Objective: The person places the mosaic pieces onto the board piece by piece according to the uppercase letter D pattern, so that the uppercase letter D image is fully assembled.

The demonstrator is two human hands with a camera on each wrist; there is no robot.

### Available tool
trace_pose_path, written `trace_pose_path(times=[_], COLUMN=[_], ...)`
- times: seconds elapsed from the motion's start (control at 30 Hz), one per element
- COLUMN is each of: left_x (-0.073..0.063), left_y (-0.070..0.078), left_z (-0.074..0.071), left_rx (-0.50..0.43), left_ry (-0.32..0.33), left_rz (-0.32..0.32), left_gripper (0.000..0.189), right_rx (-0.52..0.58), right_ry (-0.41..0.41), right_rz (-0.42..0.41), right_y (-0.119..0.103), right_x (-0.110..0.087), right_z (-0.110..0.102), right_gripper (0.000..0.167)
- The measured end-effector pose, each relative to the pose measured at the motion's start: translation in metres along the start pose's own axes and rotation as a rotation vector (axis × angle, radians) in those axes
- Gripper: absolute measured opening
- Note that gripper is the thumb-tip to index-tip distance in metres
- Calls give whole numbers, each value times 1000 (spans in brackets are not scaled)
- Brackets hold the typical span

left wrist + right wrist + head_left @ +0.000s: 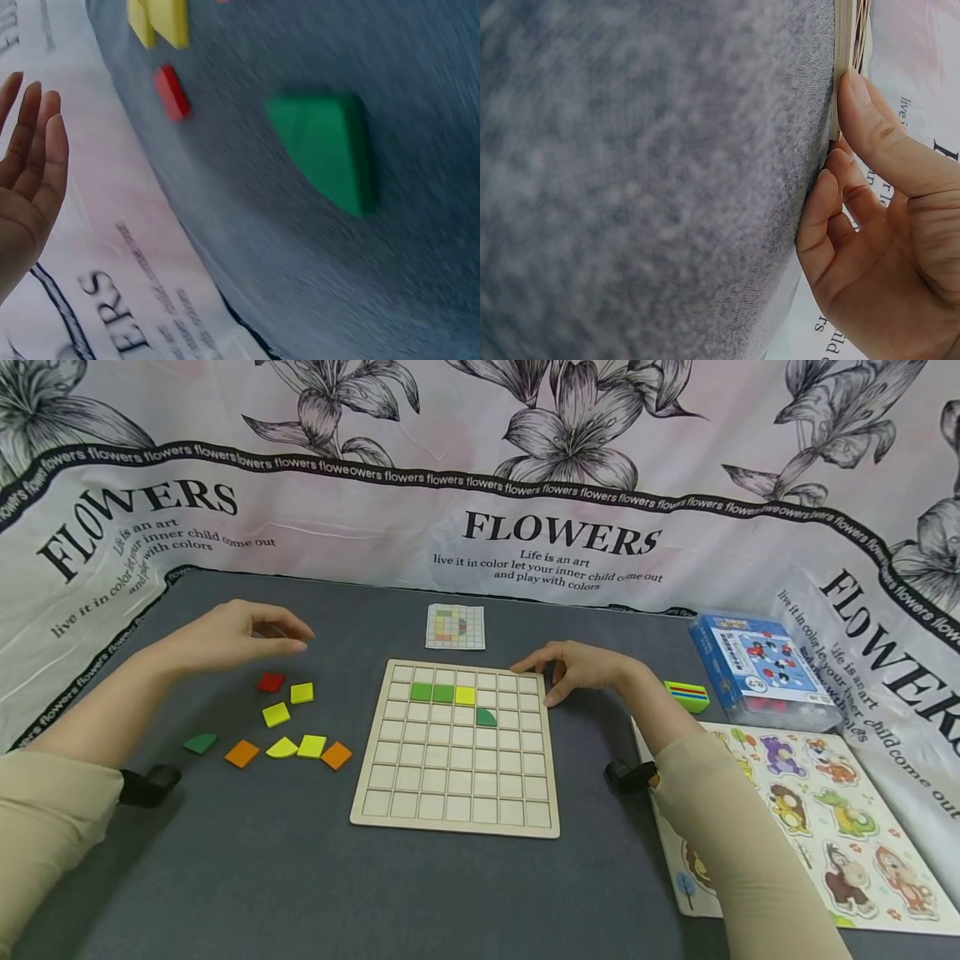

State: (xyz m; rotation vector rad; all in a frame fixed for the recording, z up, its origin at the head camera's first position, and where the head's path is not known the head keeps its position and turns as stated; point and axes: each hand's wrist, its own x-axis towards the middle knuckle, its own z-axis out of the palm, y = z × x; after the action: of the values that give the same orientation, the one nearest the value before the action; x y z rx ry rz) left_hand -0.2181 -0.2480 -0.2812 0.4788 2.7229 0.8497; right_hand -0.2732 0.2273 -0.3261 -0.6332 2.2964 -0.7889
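Note:
A wooden grid board (pixel 454 748) lies on the table, with two green squares (pixel 432 692), a yellow square (pixel 465 695) and a green quarter circle (pixel 486 717) in its cells. At its far right corner, my right hand (pixel 581 674) holds the board, thumb (pixel 866 124) against the side edge and index finger along the far edge. Left of the board, my left hand (pixel 238 633) is raised above the table, its fingers extended and holding nothing. Below it lie a red piece (pixel 272 682), several yellow pieces (pixel 276 715), orange squares (pixel 242 753) and another green quarter circle (pixel 322 146).
A small pattern card (pixel 456 627) lies beyond the board. To the right are a blue-lidded plastic box (pixel 768 664), a striped block (pixel 686 696) and an animal picture board (pixel 817 810), partly under my right forearm. A flower-printed cloth (pixel 360 518) hangs behind the table.

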Motion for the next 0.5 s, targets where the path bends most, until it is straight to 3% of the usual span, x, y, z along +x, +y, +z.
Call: trace_pose_path(times=[0.27, 0.5], left_x=[6, 17], left_y=[-37, -58], left_z=[-7, -6], left_rx=[15, 13], left_ry=[-78, -211], left_rz=[-18, 7], left_gripper=[41, 44], right_rx=[-7, 0], right_ry=[-2, 8], right_rz=[3, 16], right_y=[0, -1], right_x=[0, 1], right_z=[0, 1], right_gripper=[67, 68])
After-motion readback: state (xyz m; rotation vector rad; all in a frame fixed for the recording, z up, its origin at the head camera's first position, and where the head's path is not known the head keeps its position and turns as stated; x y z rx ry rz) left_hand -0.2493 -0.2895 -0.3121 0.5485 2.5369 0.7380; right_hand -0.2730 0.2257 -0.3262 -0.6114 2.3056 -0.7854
